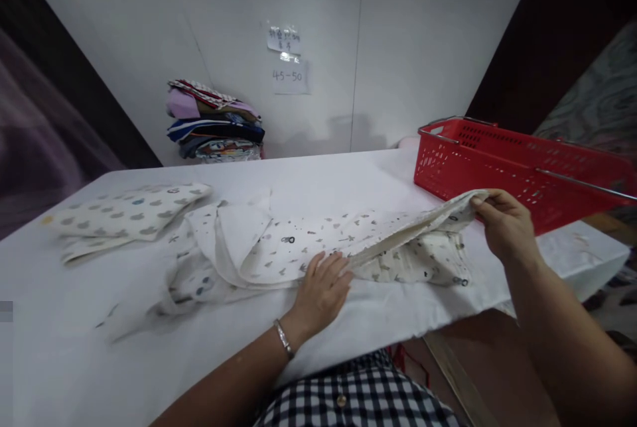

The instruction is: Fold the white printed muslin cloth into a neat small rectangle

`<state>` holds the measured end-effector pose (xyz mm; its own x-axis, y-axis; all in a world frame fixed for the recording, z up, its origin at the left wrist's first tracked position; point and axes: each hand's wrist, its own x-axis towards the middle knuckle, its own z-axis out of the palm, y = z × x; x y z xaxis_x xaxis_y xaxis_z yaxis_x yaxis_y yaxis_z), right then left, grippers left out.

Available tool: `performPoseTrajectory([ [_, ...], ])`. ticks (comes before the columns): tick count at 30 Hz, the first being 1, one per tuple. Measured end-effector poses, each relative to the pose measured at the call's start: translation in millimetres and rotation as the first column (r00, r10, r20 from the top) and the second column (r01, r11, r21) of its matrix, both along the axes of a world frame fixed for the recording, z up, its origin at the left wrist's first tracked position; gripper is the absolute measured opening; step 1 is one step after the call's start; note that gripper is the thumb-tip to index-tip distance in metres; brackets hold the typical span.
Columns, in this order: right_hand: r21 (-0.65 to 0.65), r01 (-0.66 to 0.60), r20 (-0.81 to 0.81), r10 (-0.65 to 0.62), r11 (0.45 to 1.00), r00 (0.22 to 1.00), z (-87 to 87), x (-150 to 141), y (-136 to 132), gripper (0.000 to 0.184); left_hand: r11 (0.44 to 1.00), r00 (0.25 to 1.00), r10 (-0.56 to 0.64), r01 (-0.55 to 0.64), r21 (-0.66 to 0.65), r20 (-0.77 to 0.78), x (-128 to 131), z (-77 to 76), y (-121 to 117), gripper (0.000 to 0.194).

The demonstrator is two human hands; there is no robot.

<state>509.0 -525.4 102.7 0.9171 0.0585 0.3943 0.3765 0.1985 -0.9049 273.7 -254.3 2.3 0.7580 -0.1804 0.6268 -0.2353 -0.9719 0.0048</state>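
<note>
A white printed cloth (308, 231) lies loosely folded in a long strip across the white table in front of me. My right hand (507, 221) pinches its right-hand corner between thumb and fingers and holds that end up off the layer below. Flat on the cloth's near edge, around its middle, rests my left hand (324, 291), fingers stretched out and a silver bracelet on the wrist. The cloth's left end is bunched, with one layer turned back over itself.
Another folded white cloth (134, 215) with grey shapes lies at the left. A red plastic basket (478, 168) with metal handles stands at the right. Behind the table is a stack of folded fabrics (216, 125). Two paper notes (290, 77) hang on the wall.
</note>
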Motion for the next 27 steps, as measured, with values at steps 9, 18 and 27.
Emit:
performPoseTrajectory([
  [9,-0.076,-0.009,0.061,0.014,0.997,0.998,4.0,3,2,0.025,0.992,0.992,0.123,-0.123,-0.016,-0.017,31,2.4,2,0.017],
  [18,-0.124,0.003,-0.003,-0.003,0.992,1.0,-6.9,11,-1,0.025,0.912,0.998,0.017,-0.041,-0.407,-0.062,21,43.7,35,0.016],
  [27,-0.127,-0.089,-0.113,0.075,0.988,0.991,-13.6,15,-2,0.025,0.765,0.977,0.098,-0.195,-0.614,-0.188,20,54.9,40,0.019],
])
